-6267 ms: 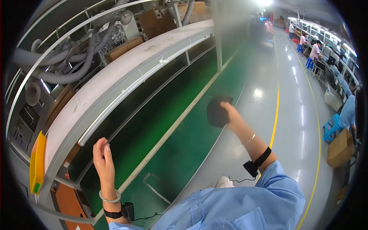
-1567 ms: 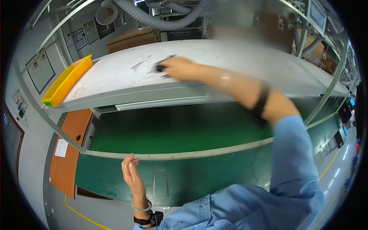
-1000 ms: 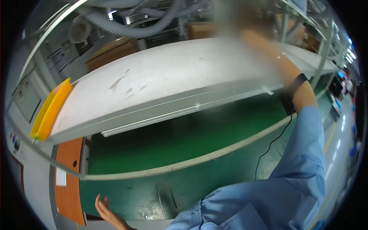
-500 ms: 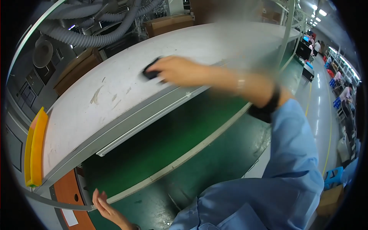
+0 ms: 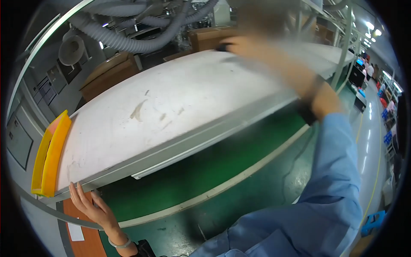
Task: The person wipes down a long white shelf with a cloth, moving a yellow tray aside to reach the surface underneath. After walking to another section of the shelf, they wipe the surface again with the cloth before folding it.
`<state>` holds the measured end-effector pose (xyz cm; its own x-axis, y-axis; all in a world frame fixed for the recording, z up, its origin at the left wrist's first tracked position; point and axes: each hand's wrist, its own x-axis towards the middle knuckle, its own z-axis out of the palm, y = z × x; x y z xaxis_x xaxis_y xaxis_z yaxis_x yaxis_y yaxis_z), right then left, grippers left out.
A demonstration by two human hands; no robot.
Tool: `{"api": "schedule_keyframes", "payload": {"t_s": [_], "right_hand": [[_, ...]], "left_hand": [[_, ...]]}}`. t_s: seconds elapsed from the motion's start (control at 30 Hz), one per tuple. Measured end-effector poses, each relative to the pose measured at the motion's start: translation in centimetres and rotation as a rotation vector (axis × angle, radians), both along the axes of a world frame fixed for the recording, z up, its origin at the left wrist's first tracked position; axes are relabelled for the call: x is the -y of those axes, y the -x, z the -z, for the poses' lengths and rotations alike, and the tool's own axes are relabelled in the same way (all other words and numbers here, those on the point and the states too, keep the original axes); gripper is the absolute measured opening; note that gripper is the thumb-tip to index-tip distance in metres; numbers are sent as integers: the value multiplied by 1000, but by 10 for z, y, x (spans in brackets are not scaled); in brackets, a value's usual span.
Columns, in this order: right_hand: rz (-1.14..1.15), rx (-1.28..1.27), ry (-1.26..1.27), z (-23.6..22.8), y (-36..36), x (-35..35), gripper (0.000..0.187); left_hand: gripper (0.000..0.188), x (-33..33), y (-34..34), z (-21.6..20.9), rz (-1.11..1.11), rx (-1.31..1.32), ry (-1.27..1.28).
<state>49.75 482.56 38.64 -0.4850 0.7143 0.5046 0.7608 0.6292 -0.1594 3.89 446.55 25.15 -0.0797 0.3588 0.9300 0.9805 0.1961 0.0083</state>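
The right hand (image 5: 247, 48) is over the far edge of the white tabletop (image 5: 201, 96), arm extended. Its fingers are closed around a small dark object (image 5: 221, 47), which shows at the fingertips; motion blur hides the exact grip, and contact between object and tabletop cannot be confirmed.

The left hand (image 5: 95, 210) is at the near edge of the tabletop, toward its left end, and holds nothing. Its fingers are extended and slightly parted, with the thumb apart from them; whether the fingertips touch the edge cannot be told. A pale bracelet (image 5: 120, 243) is on that wrist.

The tabletop bears brownish marks (image 5: 138, 110) left of its middle. A yellow bin (image 5: 57, 158) stands at its left end, near the left hand. Under the front edge runs a white tube (image 5: 184, 153), above a green surface (image 5: 239, 150). A sheet of paper (image 5: 76, 232) lies on a brown desk (image 5: 92, 246) at lower left. Behind the tabletop are cardboard boxes (image 5: 107, 76) and a grey hose (image 5: 141, 45).
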Motion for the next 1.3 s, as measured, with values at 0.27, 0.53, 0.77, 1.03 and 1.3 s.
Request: {"api": "schedule_keyframes", "payload": {"t_s": [0.27,0.53,0.77,1.03,1.3], "right_hand": [[595,268,3,30,-94,24,31],[-1,452,99,47,193,-50,26],[-780,179,261,37,426,85,36],[-489,7,391,-22,273,36,36],[617,437,361,21,-75,-61,48]], "left_hand": [[42,-22,21,19,-100,-84,73],[44,-40,28,29,-21,-44,-114],[44,-37,41,29,-100,-120,-19],[44,-17,43,26,-164,-122,63],[51,-32,46,29,-18,-120,34]]}}
